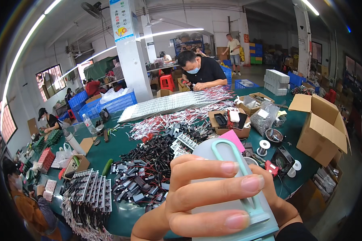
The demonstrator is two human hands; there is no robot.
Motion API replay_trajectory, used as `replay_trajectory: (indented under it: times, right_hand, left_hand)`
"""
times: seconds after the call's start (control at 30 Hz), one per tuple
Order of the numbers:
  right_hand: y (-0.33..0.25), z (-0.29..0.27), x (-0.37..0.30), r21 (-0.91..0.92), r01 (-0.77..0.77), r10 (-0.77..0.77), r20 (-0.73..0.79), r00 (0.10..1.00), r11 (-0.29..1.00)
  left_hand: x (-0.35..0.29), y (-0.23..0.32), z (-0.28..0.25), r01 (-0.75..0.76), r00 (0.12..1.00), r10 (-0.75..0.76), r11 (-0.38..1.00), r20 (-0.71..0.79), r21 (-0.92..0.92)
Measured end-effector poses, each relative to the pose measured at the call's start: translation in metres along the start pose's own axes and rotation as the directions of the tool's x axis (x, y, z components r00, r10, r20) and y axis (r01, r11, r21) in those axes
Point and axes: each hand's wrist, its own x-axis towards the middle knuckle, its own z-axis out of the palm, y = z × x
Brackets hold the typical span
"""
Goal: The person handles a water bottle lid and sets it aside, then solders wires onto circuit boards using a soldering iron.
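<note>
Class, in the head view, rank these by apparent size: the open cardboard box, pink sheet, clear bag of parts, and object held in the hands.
1. Held object (by outline; nearness to the camera enlarges it)
2. Cardboard box
3. Clear bag of parts
4. Pink sheet

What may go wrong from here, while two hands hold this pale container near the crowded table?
If the left hand and right hand lose their grip, the pale container might drop toward the heap of black parts. The open cardboard box, near the right edge of the table, could perhaps be knocked off.
</note>
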Motion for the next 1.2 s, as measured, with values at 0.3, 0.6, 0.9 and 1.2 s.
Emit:
replay_trajectory:
  times: [0.3, 0.6, 0.9, 1.2]
  right_hand:
    - [0.022, -0.010, -0.004, -0.129, 0.200, -0.191, 0.078, 0.978, 0.971]
    - [0.027, -0.011, -0.008, -0.153, 0.212, -0.191, 0.140, 0.972, 0.965]
    - [0.016, -0.008, -0.009, -0.219, 0.298, -0.257, 0.197, 0.946, 0.929]
    - [0.009, -0.007, -0.011, -0.242, 0.324, -0.275, 0.214, 0.937, 0.915]
  left_hand:
    - [-0.018, -0.011, -0.002, -0.022, 0.993, 0.011, 0.996, -0.118, -0.091]
    - [-0.013, -0.007, -0.002, -0.009, 0.994, -0.003, 0.993, -0.105, -0.116]
    - [-0.012, -0.002, -0.004, 0.024, 0.994, -0.037, 0.991, -0.101, -0.132]
    - [-0.010, -0.003, -0.005, 0.002, 0.996, -0.013, 0.993, -0.088, -0.117]
